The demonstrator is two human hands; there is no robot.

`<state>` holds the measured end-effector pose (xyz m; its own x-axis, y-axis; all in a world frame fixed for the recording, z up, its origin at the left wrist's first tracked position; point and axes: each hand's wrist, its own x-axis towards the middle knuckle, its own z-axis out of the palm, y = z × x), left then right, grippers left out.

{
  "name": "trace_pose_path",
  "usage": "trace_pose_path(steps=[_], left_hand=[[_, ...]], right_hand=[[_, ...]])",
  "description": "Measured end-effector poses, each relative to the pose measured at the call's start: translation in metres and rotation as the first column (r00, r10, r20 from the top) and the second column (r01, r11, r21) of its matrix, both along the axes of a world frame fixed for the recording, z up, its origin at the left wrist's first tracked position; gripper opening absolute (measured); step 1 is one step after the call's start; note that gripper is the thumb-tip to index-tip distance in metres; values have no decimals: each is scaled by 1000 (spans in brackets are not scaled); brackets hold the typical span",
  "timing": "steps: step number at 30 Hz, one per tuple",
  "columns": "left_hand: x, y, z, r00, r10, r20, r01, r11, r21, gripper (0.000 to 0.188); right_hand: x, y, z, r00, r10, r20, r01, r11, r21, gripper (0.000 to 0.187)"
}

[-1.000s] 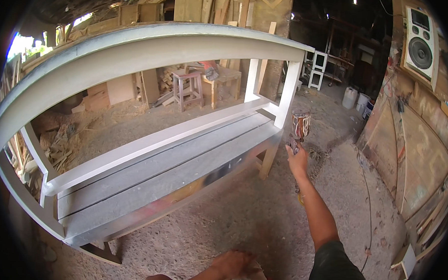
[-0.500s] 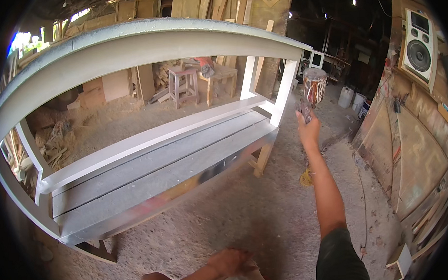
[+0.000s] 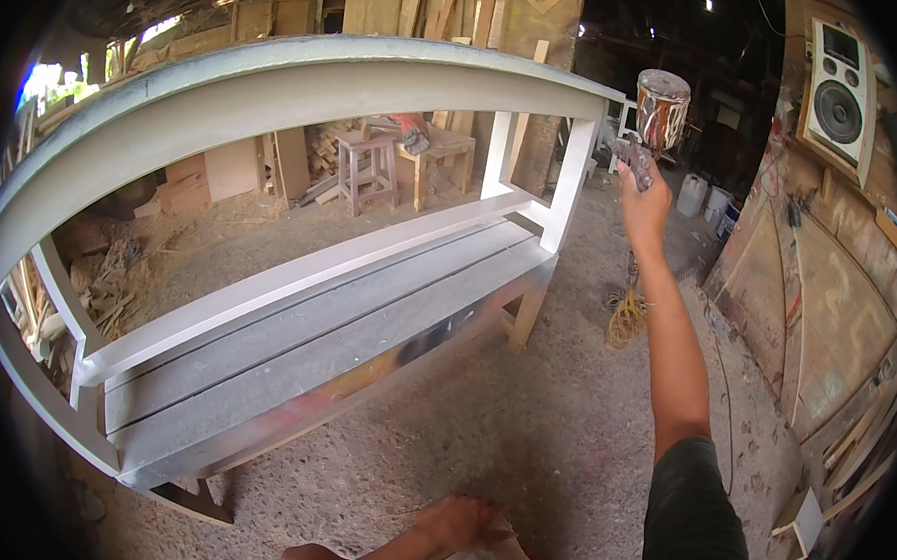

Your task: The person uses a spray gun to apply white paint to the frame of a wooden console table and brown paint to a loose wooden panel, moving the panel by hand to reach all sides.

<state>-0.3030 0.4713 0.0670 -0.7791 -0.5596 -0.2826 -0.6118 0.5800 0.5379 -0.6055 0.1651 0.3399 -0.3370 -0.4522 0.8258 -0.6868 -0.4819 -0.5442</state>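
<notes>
My right hand (image 3: 648, 201) is raised with its fingers wrapped round the grip of a spray gun (image 3: 634, 164). A paint-streaked cup (image 3: 663, 109) sits on top of the gun. To the left of it stands a white-painted wooden frame (image 3: 577, 176) with a long upper board (image 3: 357, 91) and a lower rail (image 3: 308, 279). The frame rests on a grey slatted bench (image 3: 336, 340) stained with paint along its front edge. Low in front of me, my left hand (image 3: 463, 523) lies near my lap; its fingers are too dark to make out.
A yellow coiled hose (image 3: 625, 318) lies on the floor below the gun. White containers (image 3: 692, 195) stand further back. A small stool (image 3: 368, 171) and a wooden table (image 3: 444, 152) are behind the frame. Boards lean on the right wall below a speaker (image 3: 839, 102).
My right hand has moved up and a little to the right with the spray gun, away from the frame's right end. My left hand has stayed in place.
</notes>
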Motion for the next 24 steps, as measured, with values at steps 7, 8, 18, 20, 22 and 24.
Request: trace_pose_path(steps=[7,8,18,20,22,24], left_hand=[[0,0,-5,1000,-1,-12,1,1000,-26,67],[0,0,-5,1000,-5,-9,5,1000,-31,67],[0,4,-9,999,34,-9,-34,998,-57,68],[0,6,-25,997,49,-66,-55,994,-96,68],[-3,3,-10,1000,26,-10,-27,998,-58,68],[-4,1,-6,1000,20,15,-19,999,-48,67]], right_hand=[[-11,-5,-10,998,-55,3,55,998,3,46],[-15,-7,-17,998,-64,-4,64,998,23,46],[-20,-5,-112,996,-94,-14,95,970,224,40],[-15,5,-121,998,-55,26,46,959,280,42],[-25,4,-140,998,-32,52,17,962,272,41],[-29,4,-158,997,-20,68,-1,956,293,42]])
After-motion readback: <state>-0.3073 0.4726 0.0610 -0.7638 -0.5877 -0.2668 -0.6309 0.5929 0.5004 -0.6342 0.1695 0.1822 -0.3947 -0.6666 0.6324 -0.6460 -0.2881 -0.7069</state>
